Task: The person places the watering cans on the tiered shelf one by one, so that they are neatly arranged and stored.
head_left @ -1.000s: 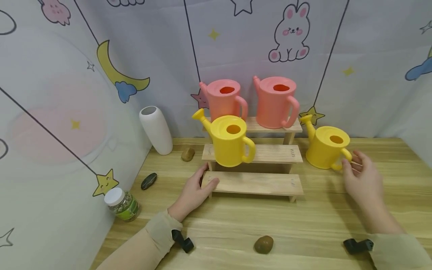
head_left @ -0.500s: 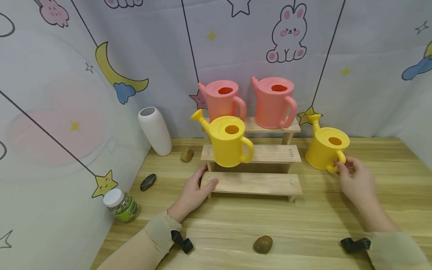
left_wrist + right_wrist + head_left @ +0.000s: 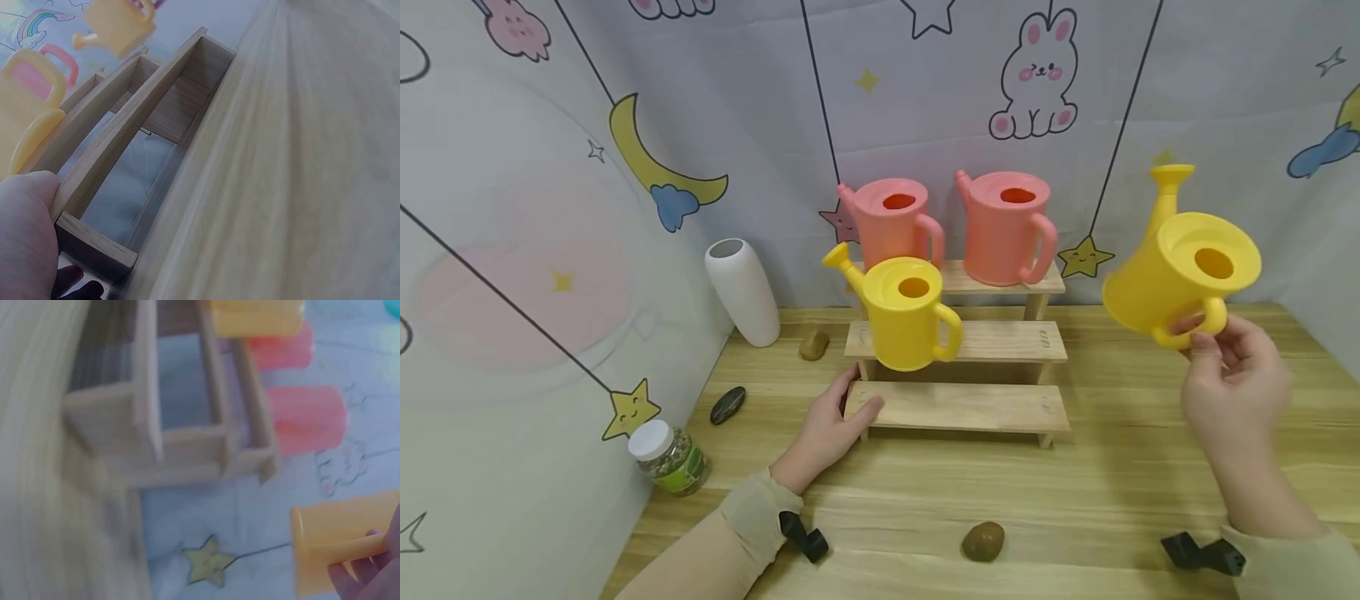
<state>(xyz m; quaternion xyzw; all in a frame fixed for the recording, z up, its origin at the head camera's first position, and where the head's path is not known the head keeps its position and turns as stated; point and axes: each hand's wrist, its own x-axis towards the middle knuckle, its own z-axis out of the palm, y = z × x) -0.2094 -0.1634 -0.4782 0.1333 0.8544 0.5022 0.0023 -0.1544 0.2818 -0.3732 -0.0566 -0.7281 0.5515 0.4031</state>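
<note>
My right hand [image 3: 1240, 392] pinches the handle of a yellow watering can [image 3: 1150, 287], held up in the air right of the stand and tilted, its spout pointing up. In the right wrist view, fingers curl round that handle. My left hand [image 3: 822, 432] grips the left end of a three-step wooden stand [image 3: 970, 406], thumb on top of the lowest step and fingers round its side. Another yellow watering can [image 3: 904, 329] stands at the left of the middle step. Two pink watering cans, one left [image 3: 887, 233] and one right [image 3: 1003, 237], stand on the top step.
Left of the stand are a white vase [image 3: 748, 296], a tan stone [image 3: 813, 344], a dark stone [image 3: 727, 405] and a white-lidded jar [image 3: 673, 467]. A brown stone [image 3: 983, 542] lies near the front. A printed cloth [image 3: 760, 125] hangs behind the table.
My right hand has closed on the yellow watering can's handle and lifted the can off the table, up and to the right, tilting it. My left hand keeps its grip on the stand.
</note>
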